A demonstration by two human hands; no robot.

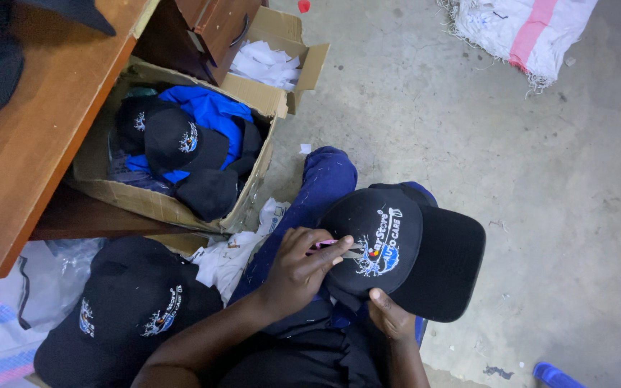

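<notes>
A black cap point(425, 251) with white and blue embroidery on its front rests on my lap. My left hand point(296, 271) is shut on a small thread cutter with a pink handle point(328, 245). Its metal tip touches the embroidery. Gripping the cap's lower edge from beneath, my right hand point(389, 316) has its thumb on the fabric. My blue trouser leg point(321, 187) stretches out under the cap.
An open cardboard box point(253, 197) at upper left holds several black caps and blue cloth. A stack of black caps point(127, 312) lies at lower left beside a wooden desk point(30, 136). White paper scraps lie on the concrete floor, and a woven sack point(522, 29) is at upper right.
</notes>
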